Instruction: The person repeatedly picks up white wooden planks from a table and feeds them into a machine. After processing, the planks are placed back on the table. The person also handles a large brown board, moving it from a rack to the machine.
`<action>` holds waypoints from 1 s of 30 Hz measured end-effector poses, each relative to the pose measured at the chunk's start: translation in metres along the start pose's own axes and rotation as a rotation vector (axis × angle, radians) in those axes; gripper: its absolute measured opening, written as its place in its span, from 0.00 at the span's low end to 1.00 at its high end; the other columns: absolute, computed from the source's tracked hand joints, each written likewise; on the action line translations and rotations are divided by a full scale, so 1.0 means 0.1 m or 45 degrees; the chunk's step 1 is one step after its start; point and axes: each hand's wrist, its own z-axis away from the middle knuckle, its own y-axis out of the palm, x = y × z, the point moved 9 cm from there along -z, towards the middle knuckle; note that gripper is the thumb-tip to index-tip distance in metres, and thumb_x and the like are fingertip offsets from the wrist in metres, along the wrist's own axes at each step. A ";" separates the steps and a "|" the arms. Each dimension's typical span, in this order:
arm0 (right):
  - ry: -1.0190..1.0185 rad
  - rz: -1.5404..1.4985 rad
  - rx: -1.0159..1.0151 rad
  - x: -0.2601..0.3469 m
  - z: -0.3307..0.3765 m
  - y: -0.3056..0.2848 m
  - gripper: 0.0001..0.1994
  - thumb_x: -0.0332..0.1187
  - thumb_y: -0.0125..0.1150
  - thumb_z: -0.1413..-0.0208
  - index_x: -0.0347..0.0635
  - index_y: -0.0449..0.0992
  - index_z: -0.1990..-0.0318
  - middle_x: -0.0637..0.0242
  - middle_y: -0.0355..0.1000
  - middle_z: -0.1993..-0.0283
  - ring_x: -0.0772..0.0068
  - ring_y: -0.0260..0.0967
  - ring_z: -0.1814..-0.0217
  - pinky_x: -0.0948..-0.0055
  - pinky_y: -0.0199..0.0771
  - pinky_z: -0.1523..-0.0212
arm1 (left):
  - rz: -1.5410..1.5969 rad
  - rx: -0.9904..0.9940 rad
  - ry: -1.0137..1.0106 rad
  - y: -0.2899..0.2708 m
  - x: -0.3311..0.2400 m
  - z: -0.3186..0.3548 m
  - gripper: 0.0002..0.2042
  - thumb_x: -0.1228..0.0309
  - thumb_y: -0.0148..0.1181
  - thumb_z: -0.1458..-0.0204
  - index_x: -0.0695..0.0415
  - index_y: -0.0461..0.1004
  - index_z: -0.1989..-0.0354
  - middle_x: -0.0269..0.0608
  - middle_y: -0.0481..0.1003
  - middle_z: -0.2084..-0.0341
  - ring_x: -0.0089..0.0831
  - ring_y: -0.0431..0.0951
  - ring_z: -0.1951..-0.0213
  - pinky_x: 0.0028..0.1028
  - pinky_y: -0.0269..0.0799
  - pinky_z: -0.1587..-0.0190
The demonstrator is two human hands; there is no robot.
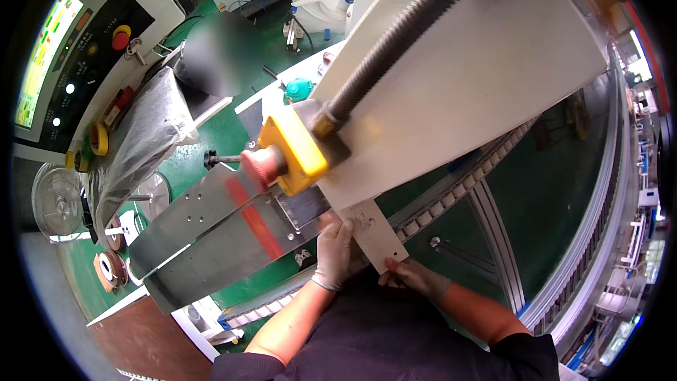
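A flat white rectangular plate with small dark print and a hole near its lower end lies just in front of my body. My left hand, in a pale glove, is closed at its left edge, the fingertips partly blurred. At the near lower corner, my right hand pinches the plate between thumb and fingers; it also wears a glove. Just beyond my left hand is a yellow switch box with a red push button, beside a grey metal plate with a red stripe.
A large white panel and a ribbed dark conduit slant overhead. Roller track runs beneath, with aluminium rails on the right. At left stand a control panel with a screen, plastic sheeting and a fan.
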 end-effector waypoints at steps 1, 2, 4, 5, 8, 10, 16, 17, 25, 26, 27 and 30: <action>-0.010 0.026 -0.013 0.02 0.02 -0.07 0.38 0.69 0.47 0.27 0.38 0.84 0.61 0.67 0.78 0.66 0.79 0.70 0.66 0.75 0.70 0.63 | -0.092 -0.007 0.034 0.07 0.01 -0.05 0.12 0.66 0.54 0.26 0.63 0.76 0.51 0.39 0.79 0.63 0.29 0.80 0.60 0.37 0.84 0.55; -0.040 -0.059 -0.086 0.01 0.06 -0.17 0.38 0.68 0.46 0.27 0.38 0.84 0.62 0.66 0.77 0.66 0.79 0.70 0.66 0.75 0.71 0.63 | -0.185 -0.014 0.066 0.12 0.04 -0.12 0.12 0.66 0.54 0.26 0.63 0.76 0.50 0.39 0.79 0.62 0.30 0.81 0.60 0.36 0.83 0.55; -0.117 -0.217 -0.225 0.00 0.10 -0.34 0.38 0.68 0.46 0.27 0.38 0.83 0.63 0.65 0.77 0.67 0.77 0.71 0.66 0.74 0.71 0.63 | -0.695 -0.004 0.468 -0.04 0.18 -0.48 0.12 0.67 0.54 0.27 0.64 0.77 0.50 0.39 0.80 0.61 0.29 0.80 0.61 0.33 0.77 0.57; -0.127 -0.242 -0.260 -0.01 0.11 -0.45 0.38 0.68 0.46 0.27 0.37 0.82 0.64 0.64 0.77 0.67 0.77 0.72 0.66 0.73 0.72 0.64 | -0.701 -0.001 0.451 0.10 0.16 -0.50 0.12 0.67 0.54 0.27 0.64 0.77 0.51 0.39 0.79 0.62 0.28 0.79 0.62 0.32 0.76 0.57; -0.131 -0.308 -0.322 -0.02 0.22 -0.74 0.38 0.68 0.47 0.28 0.36 0.81 0.65 0.62 0.77 0.68 0.74 0.73 0.67 0.72 0.71 0.67 | -0.805 0.050 0.551 0.55 0.13 -0.56 0.15 0.63 0.56 0.27 0.66 0.79 0.53 0.38 0.80 0.63 0.25 0.76 0.62 0.30 0.73 0.55; -0.100 -0.346 -0.291 0.05 0.31 -0.90 0.39 0.69 0.48 0.28 0.34 0.81 0.66 0.62 0.76 0.71 0.73 0.73 0.70 0.71 0.70 0.69 | -0.856 0.113 0.679 0.62 0.26 -0.76 0.20 0.58 0.57 0.27 0.67 0.80 0.52 0.38 0.81 0.60 0.25 0.76 0.60 0.29 0.73 0.52; -0.336 -0.507 -0.551 -0.10 0.28 -1.64 0.39 0.68 0.49 0.29 0.34 0.78 0.70 0.62 0.72 0.78 0.68 0.70 0.77 0.68 0.71 0.72 | -0.731 0.176 0.480 1.42 0.41 -1.12 0.24 0.52 0.53 0.26 0.66 0.79 0.47 0.38 0.82 0.59 0.30 0.80 0.58 0.33 0.76 0.51; -0.378 -0.560 -0.608 -0.15 0.30 -1.80 0.39 0.68 0.49 0.28 0.34 0.78 0.70 0.62 0.72 0.78 0.66 0.71 0.77 0.67 0.72 0.72 | -0.846 0.220 0.598 1.58 0.41 -1.09 0.25 0.51 0.51 0.26 0.65 0.78 0.46 0.38 0.82 0.59 0.31 0.80 0.58 0.34 0.77 0.51; -0.900 -0.834 -0.763 -0.07 0.02 -1.81 0.21 0.50 0.54 0.25 0.38 0.81 0.53 0.65 0.79 0.61 0.69 0.76 0.62 0.65 0.79 0.60 | -1.304 0.359 0.637 1.30 0.58 -1.34 0.26 0.52 0.41 0.24 0.64 0.78 0.54 0.45 0.80 0.62 0.33 0.77 0.64 0.34 0.73 0.59; -0.934 -0.747 -0.824 -0.28 -0.17 -1.83 0.19 0.46 0.54 0.24 0.38 0.81 0.49 0.65 0.81 0.59 0.69 0.77 0.61 0.66 0.79 0.58 | -1.615 0.418 0.794 1.15 0.73 -1.45 0.28 0.50 0.40 0.23 0.66 0.78 0.51 0.47 0.79 0.61 0.35 0.78 0.63 0.36 0.75 0.57; -0.958 -0.535 -0.873 -0.55 -0.26 -1.90 0.18 0.45 0.53 0.24 0.39 0.80 0.47 0.66 0.80 0.58 0.70 0.76 0.62 0.67 0.78 0.58 | -1.834 0.510 0.726 1.41 0.79 -1.13 0.27 0.51 0.41 0.23 0.66 0.78 0.49 0.47 0.79 0.62 0.37 0.78 0.61 0.37 0.75 0.55; -1.368 0.267 -1.021 -1.13 -0.86 -1.61 0.18 0.45 0.51 0.22 0.41 0.79 0.46 0.70 0.76 0.59 0.74 0.70 0.64 0.69 0.73 0.63 | -1.878 0.390 0.863 1.21 0.78 -0.70 0.20 0.56 0.52 0.30 0.63 0.78 0.47 0.61 0.80 0.54 0.58 0.80 0.52 0.50 0.74 0.45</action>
